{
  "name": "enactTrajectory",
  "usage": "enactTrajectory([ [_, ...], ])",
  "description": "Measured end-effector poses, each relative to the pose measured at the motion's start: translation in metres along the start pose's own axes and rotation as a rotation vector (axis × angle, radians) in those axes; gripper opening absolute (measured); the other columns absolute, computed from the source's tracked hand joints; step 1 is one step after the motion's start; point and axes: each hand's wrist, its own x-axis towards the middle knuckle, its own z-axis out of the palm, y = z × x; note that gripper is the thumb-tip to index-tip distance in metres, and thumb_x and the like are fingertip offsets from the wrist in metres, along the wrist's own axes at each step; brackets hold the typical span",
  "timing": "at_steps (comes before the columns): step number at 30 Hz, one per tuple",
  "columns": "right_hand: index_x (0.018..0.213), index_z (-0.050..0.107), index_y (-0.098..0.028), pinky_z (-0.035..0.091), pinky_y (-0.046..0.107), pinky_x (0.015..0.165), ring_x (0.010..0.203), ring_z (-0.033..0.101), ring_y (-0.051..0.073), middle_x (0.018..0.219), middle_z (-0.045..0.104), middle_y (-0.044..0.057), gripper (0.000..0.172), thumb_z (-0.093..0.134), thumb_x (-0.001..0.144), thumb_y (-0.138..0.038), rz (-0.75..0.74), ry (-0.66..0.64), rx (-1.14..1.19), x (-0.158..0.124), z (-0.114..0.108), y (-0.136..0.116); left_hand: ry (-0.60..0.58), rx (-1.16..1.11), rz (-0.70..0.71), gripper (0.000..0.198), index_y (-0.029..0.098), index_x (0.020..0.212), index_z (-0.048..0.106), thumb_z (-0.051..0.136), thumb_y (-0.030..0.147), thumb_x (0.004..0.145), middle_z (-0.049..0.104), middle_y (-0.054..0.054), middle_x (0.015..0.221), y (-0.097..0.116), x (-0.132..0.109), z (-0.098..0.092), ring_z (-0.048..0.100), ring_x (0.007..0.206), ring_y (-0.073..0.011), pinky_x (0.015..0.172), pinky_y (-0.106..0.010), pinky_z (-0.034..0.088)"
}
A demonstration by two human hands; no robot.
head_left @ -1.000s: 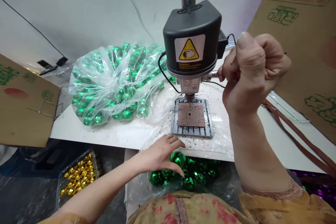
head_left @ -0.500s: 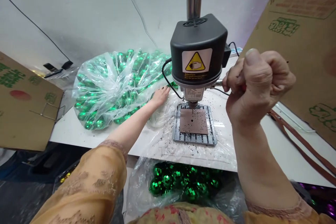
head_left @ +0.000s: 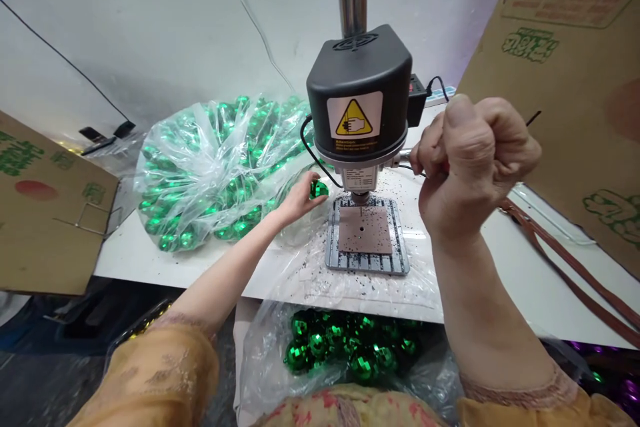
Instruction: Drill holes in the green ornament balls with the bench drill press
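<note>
Between the thumb and fingers of my left hand (head_left: 299,199) is a shiny green mirrored ball (head_left: 319,189), held just left of a small black drill press (head_left: 359,100). My right hand (head_left: 475,160) is closed in a fist at the press's right side, around the feed handle (head_left: 404,155), whose grip is mostly hidden by my fingers. Below the chuck (head_left: 360,197), a brown square board (head_left: 365,230) with a dark hole lies on the slotted metal base (head_left: 404,260). Dark shavings are scattered over both.
A large clear bag (head_left: 200,160) of green balls rests on the white table (head_left: 165,267) at left. More green balls (head_left: 350,347) lie in plastic below the table edge. Cardboard boxes (head_left: 45,207) flank both sides; a brown strap (head_left: 565,260) lies at right.
My left hand has drawn back from beside the bag and now holds a green ball. My right hand stays on the handle. The view has shifted slightly.
</note>
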Motion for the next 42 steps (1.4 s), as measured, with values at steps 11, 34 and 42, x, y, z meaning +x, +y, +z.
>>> enactTrajectory([
  [11, 0.058, 0.036, -0.024, 0.023, 0.034, 0.040, 0.040, 0.031, 0.009, 0.047, 0.029, -0.006, 0.048, 0.070, 0.090, -0.036, 0.028, -0.012, -0.001, -0.001, -0.002, -0.001, 0.061, -0.358, -0.022, 0.054, 0.022, 0.135, 0.054, 0.074, 0.036, 0.087, 0.060, -0.010, 0.123, 0.043, -0.063, 0.027, 0.060, 0.114, -0.0243, 0.102, -0.039, 0.049],
  [34, 0.062, 0.033, -0.021, 0.027, 0.027, 0.046, 0.044, 0.032, 0.005, 0.054, 0.029, -0.007, 0.050, 0.061, 0.095, -0.046, 0.011, -0.076, -0.053, -0.006, -0.006, 0.005, -0.068, -0.525, -0.050, 0.055, 0.023, 0.133, 0.061, 0.077, 0.043, 0.085, 0.070, -0.010, 0.125, 0.081, -0.057, 0.042, 0.069, 0.106, -0.0251, 0.086, -0.036, 0.057],
  [42, 0.059, 0.030, -0.022, 0.027, 0.031, 0.045, 0.044, 0.027, 0.007, 0.052, 0.028, -0.006, 0.056, 0.063, 0.091, -0.054, 0.041, -0.046, -0.080, -0.005, -0.004, 0.004, 0.067, -0.422, -0.095, 0.052, 0.020, 0.119, 0.062, 0.085, 0.037, 0.075, 0.070, -0.009, 0.112, 0.096, -0.053, 0.062, 0.068, 0.103, -0.0266, 0.089, -0.041, 0.056],
])
